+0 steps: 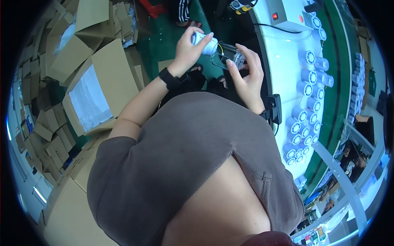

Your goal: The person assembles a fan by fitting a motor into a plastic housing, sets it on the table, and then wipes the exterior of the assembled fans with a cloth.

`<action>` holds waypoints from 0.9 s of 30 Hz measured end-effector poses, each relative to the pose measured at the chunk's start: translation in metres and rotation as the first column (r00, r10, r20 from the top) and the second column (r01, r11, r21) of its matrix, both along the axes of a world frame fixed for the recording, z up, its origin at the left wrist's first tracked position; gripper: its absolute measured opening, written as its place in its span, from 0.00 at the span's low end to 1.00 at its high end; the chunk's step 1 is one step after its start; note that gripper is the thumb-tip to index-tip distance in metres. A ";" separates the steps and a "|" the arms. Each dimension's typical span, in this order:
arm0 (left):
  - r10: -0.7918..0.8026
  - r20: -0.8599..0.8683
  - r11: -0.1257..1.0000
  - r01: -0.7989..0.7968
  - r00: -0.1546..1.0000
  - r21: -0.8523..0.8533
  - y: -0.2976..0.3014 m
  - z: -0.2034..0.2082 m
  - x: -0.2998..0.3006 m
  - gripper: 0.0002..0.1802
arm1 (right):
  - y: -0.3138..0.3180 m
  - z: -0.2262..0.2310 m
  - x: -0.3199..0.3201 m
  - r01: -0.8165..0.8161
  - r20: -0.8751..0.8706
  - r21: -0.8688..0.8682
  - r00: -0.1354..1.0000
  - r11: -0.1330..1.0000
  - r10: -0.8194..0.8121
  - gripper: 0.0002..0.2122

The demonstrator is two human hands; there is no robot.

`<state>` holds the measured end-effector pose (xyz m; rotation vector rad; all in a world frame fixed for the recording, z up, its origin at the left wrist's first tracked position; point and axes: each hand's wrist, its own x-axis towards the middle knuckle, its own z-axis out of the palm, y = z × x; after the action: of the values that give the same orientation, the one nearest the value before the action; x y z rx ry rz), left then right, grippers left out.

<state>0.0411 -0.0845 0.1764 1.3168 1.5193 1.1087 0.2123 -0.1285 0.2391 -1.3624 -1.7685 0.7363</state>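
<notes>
A white cylindrical housing [210,46] is in my left hand [186,50], with the fingers wrapped round it. My right hand [249,78] grips a clear plastic cup-like cover [237,58] between thumb and fingers. The two parts are close together and tilted in front of my body. Thin wires [222,50], one of them yellow, show between them. What is inside the housing is hidden by my left hand and its own wall.
On my right, a white worktable [283,82] bears several white cylindrical units [308,76] and a grey box with a lit red switch [287,14]. An open carton with a white liner [91,98] stands left, among other cardboard. Another person's striped trouser leg [184,10] shows ahead.
</notes>
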 end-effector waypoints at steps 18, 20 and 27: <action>-0.187 0.635 0.959 0.279 0.750 -0.046 -0.024 0.058 0.030 0.14 | 0.004 0.017 0.027 -0.370 -0.657 -0.493 0.752 0.787 -0.057 0.19; -0.242 0.566 0.960 0.280 0.788 0.019 -0.027 0.062 0.030 0.18 | 0.002 0.020 0.026 -0.371 -0.651 -0.492 0.758 0.787 -0.050 0.20; -0.362 0.353 0.926 0.288 0.863 0.245 -0.033 0.080 0.030 0.26 | -0.005 0.038 0.022 -0.263 -0.601 -0.413 0.798 0.872 -0.044 0.23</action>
<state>0.0708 -0.1173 0.2563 1.3172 0.8760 1.2210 0.2340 -0.1339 0.2776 -1.1347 -1.1937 1.5664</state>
